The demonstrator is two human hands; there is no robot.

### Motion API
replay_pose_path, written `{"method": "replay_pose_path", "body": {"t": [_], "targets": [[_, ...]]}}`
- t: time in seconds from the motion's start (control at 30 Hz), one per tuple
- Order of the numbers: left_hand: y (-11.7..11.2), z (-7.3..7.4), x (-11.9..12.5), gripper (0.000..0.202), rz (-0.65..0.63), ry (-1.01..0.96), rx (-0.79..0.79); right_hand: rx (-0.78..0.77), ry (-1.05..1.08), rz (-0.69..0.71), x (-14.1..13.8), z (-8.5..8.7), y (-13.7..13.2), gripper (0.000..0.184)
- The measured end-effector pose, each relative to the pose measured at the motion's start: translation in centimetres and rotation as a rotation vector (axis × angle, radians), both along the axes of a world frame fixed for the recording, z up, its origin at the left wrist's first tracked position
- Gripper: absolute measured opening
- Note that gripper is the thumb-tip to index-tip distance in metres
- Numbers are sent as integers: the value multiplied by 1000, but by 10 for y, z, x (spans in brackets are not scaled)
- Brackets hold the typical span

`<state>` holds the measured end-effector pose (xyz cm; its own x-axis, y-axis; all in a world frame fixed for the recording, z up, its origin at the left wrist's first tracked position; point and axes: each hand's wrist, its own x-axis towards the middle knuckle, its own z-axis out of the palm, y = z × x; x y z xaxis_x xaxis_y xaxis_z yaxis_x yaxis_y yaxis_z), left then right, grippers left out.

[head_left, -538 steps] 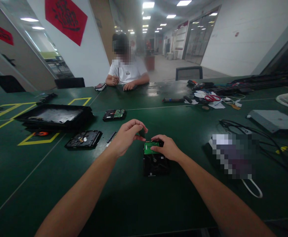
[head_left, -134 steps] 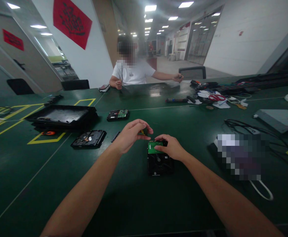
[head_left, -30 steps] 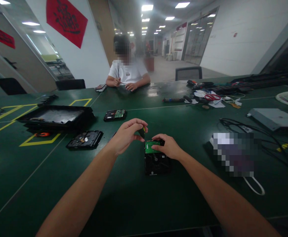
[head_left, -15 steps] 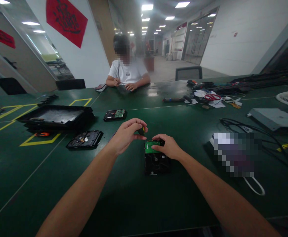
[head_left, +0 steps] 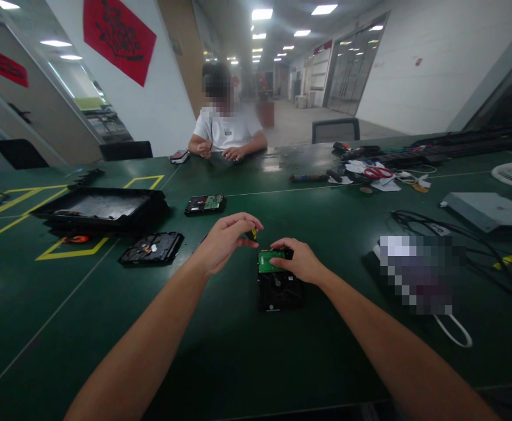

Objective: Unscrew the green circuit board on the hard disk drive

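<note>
A black hard drive (head_left: 278,289) lies on the green table (head_left: 220,351) in front of me, circuit side up, with a green circuit board (head_left: 266,261) at its far end. My right hand (head_left: 297,259) rests curled on that far end, fingertips pressing the board and drive. My left hand (head_left: 224,241) hovers just left of it, its fingers pinched round a small screwdriver (head_left: 253,234) with a black and yellow handle, which points down at the board's far left corner.
A second hard drive (head_left: 204,204), an opened drive (head_left: 151,247) and a black tray (head_left: 100,206) lie to the left. Cables (head_left: 457,234), a grey box (head_left: 486,210), red scissors (head_left: 376,173) and tools lie to the right. A person in white (head_left: 227,131) sits across the table.
Almost nothing differs. My left fingers have shifted slightly on the screwdriver handle over the last second. My right hand and the drive have stayed put.
</note>
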<state>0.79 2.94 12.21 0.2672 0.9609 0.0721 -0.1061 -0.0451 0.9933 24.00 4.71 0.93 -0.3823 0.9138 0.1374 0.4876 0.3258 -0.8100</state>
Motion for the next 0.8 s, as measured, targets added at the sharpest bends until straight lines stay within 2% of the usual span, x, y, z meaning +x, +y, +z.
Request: {"method": "replay_pose_path", "body": {"t": [0.27, 0.6, 0.8], "targets": [[1, 0, -2, 16, -3, 70, 18, 20, 7, -2, 0, -4, 2, 36], [0, -3, 0, 17, -30, -101, -109, 4, 1, 4, 0, -1, 1, 37], [0, 0, -2, 8, -43, -55, -55, -14, -4, 11, 0, 4, -1, 37]]}}
